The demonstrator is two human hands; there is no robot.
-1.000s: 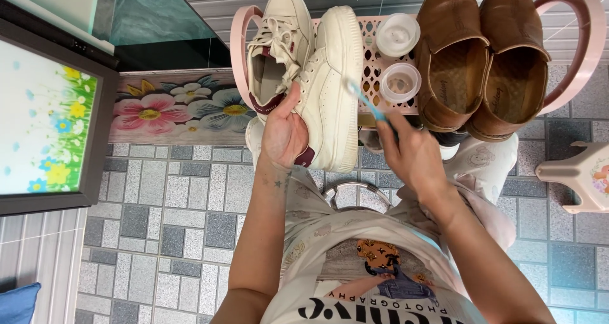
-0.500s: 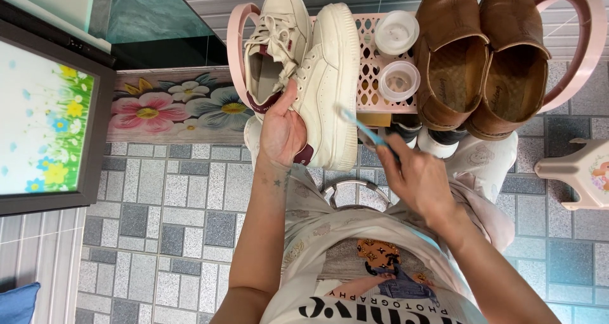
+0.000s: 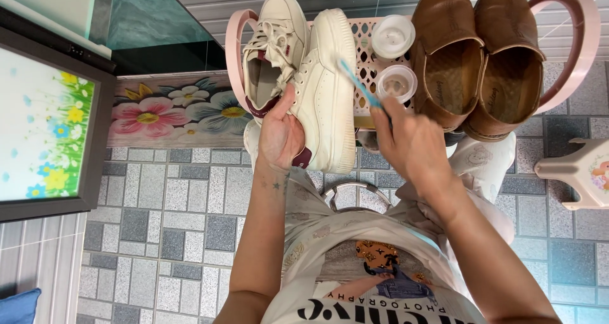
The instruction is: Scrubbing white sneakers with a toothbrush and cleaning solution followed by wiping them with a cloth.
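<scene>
Cream leather, scuffed at the edge: the sneaker (image 3: 323, 89) is turned on its side, its thick ribbed sole facing the right hand (image 3: 409, 143). The left hand (image 3: 282, 134) is clamped on it at the heel end, thumb up along the upper, just above a dark red heel patch. It looks light and fairly stiff in the sole but soft in the upper, so the heel and sole rim seem the firm places to hold; squeezing the upper would likely dent it.

The right hand is closed around a blue toothbrush (image 3: 358, 83), whose head lies against the sole's edge near the middle. The brush is thin and probably flexes under pressure.

The second sneaker (image 3: 269, 51) rests on a pink rack (image 3: 236, 51) beside two lidded tubs (image 3: 393, 35) and a pair of brown shoes (image 3: 479, 58).

The rack's lower shelf is mostly hidden by hands and shoes; darker footwear there can't be made out. The brush handle vanishes inside the fist, and a metal ring (image 3: 355, 187) below is partly covered by the person's clothing.
</scene>
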